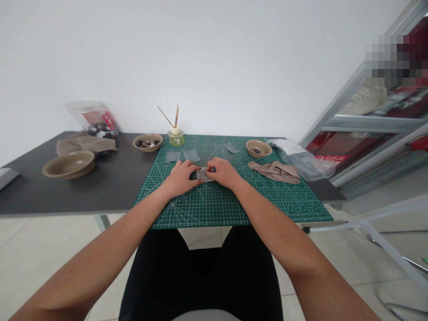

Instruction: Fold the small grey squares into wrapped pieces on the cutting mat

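Note:
Between my hands, a small clear plastic bag [204, 174] lies on the green cutting mat [214, 209]. My left hand [179, 179] holds the bag's left side, its thumb and forefinger at the edges. On the right side, my right hand [224, 172] pinches the bag with curled fingers. Whatever is inside the bag is too small to make out. Just beyond my left hand, two flat clear bags [191, 155] [173, 157] lie side by side. Another small bag [231, 147] rests farther back on the mat.
A bowl of dark and light pieces [147, 143] stands left of a reed diffuser [176, 136]. At right are a small bowl [258, 148], a brown cloth [276, 171] and a plastic bag [302, 160]. Far left: a larger bowl [69, 165], cloth [85, 143] and clear jar [92, 118].

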Demonstrator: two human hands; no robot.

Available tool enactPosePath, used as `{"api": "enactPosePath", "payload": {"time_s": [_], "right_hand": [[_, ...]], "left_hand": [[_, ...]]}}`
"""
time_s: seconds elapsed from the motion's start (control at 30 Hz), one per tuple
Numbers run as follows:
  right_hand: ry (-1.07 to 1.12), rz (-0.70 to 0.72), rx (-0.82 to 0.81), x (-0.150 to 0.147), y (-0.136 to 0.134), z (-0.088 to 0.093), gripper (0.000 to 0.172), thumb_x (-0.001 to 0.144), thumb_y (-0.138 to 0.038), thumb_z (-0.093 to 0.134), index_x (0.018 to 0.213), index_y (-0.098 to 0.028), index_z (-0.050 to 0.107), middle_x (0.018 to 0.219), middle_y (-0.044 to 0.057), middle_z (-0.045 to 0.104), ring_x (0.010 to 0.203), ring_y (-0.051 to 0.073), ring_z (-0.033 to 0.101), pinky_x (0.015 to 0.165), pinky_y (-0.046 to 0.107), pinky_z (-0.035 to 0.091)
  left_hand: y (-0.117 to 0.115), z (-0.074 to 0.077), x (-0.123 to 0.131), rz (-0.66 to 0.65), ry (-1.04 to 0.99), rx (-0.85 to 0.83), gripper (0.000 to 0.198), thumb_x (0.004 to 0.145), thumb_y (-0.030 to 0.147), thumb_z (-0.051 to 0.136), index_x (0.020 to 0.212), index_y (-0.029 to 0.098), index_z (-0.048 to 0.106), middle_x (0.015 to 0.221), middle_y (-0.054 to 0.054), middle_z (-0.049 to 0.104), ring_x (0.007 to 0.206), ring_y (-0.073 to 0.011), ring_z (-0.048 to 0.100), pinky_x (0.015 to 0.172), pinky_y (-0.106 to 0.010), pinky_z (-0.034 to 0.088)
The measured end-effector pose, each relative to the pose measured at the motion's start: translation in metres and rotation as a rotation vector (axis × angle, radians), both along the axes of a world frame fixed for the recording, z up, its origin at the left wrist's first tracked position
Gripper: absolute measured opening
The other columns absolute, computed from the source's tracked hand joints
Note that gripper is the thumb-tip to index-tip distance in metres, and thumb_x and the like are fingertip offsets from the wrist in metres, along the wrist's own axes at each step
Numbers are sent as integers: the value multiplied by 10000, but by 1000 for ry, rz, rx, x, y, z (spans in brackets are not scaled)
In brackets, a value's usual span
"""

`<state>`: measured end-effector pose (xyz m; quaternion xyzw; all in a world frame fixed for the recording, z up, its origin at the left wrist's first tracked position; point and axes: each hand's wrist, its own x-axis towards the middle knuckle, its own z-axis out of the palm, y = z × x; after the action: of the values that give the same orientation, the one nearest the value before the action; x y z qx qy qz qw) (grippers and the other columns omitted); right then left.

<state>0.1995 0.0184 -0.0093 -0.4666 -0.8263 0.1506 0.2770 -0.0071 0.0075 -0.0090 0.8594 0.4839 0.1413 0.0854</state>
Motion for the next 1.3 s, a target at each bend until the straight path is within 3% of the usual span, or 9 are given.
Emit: {"api": "enactPosePath", "payload": {"time_s": [0.2, 0.73, 1.1, 1.3], "right_hand": [[26, 53, -36, 0, 3, 0, 94, 824, -210, 731, 742, -177, 700, 794, -10, 594, 778, 131, 539, 771, 256, 356], [59, 46, -25, -1, 3, -2, 205, 710, -163, 722, 624, -180, 537, 712, -52, 453, 676, 108, 451, 666, 239, 309], [28, 126, -50, -3, -1, 2, 136, 798, -225, 769, 694, -181, 693, 742, -21, 572, 774, 133, 516, 745, 256, 337], [30, 23, 1, -4, 2, -1, 140, 819, -207, 729, 699, -174, 664, 779, -9, 546, 802, 146, 515, 762, 266, 347]], "left_hand": [[1, -1, -1, -1, -12, 8, 518, 852, 537, 606, 1250, 212, 673, 1191, -107, 603, 1043, -304, 486, 975, -466, 401], [2, -2, -3, -3, -17, -2, 528, 852, 562, 603, 1259, 233, 668, 1169, -94, 596, 1062, -301, 493, 974, -454, 405], [2, -2, -2, 3, -1, 4, 498, 853, 550, 594, 1225, 230, 681, 1176, -95, 599, 1031, -296, 494, 968, -454, 406], [3, -4, -2, -3, -15, 6, 508, 847, 556, 604, 1227, 227, 680, 1173, -99, 601, 1050, -305, 489, 967, -460, 406]]}}
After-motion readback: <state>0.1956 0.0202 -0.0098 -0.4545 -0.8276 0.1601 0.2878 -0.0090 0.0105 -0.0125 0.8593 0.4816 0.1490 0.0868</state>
